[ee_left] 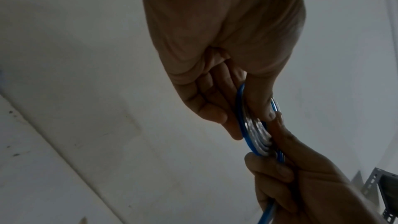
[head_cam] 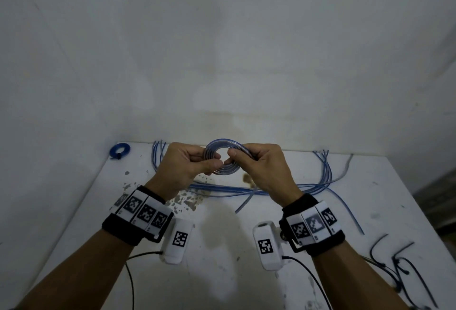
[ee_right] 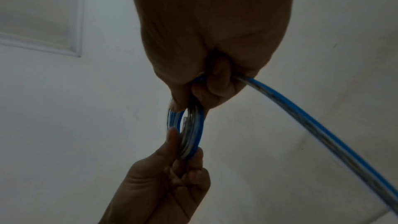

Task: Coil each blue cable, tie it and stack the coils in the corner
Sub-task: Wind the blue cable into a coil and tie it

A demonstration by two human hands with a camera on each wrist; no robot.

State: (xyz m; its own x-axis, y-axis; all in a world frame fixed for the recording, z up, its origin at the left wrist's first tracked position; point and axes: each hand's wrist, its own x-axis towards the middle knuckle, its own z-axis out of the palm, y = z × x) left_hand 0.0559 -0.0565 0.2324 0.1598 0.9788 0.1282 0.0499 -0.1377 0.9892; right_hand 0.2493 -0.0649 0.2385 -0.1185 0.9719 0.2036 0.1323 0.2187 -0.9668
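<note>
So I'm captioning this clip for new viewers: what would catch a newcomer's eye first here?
First, the blue cable coil held up mid-frame, the left hand and right hand pinching opposite sides. Next, the loose blue cables sprawled on the white table beneath. Last, one finished tied coil in the far left corner.

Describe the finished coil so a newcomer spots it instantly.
Start at the white table and follow its far edge to the left corner by the wall. The finished coil lies there alone: a small, solid blue ring, tied, unlike the loose cables and the coil in hand.
</note>
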